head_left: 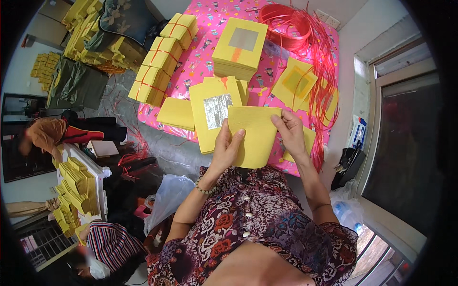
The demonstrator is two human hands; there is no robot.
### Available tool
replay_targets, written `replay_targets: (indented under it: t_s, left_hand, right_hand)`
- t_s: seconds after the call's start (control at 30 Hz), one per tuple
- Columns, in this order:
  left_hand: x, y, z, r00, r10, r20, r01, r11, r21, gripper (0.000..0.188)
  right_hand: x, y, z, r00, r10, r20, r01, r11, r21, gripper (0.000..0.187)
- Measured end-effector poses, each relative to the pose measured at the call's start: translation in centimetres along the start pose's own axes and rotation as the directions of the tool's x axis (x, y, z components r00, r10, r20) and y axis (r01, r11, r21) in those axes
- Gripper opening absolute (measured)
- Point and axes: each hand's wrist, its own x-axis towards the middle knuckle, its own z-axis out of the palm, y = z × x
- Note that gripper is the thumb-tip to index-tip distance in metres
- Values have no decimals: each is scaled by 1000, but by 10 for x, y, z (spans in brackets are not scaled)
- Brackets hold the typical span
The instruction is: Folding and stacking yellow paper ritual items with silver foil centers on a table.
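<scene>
Pinched at its top edge, a yellow paper sheet [255,138] is held by the left hand [228,145] and right hand [288,133], both clamped on it. It could be torn if pulled too hard, or dropped onto the pink worktop [205,62].

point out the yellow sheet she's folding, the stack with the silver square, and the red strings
yellow sheet [255,138]: head view, middle of its face.
stack with the silver square [240,47]: head view, top sheet.
red strings [286,26]: head view, coiled bundle.

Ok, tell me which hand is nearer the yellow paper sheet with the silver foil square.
Left. The left hand lies just below the yellow paper sheet with the silver foil square; the right hand is farther to its right.
</scene>
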Motion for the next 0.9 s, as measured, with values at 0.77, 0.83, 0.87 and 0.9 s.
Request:
replay_targets:
  t_s: [0.77,0.83,0.87,0.9]
  left_hand:
    - [16,-24,0,979,-184,85,185,983,5,48]
    - [17,-24,2,975,-201,90,207,977,-60,47]
    - [19,-25,2,974,-205,97,211,976,-59,47]
    - [20,-25,2,975,-209,79,215,974,-77,47]
  right_hand:
    - [-38,14,-18,949,304,80,-289,944,-158,31]
    - [-39,24,-21,946,312,84,-297,942,-153,30]
    - [-43,25,-23,947,313,77,-300,942,-151,30]
    - [-44,19,-22,916,384,115,-370,921,-125,31]
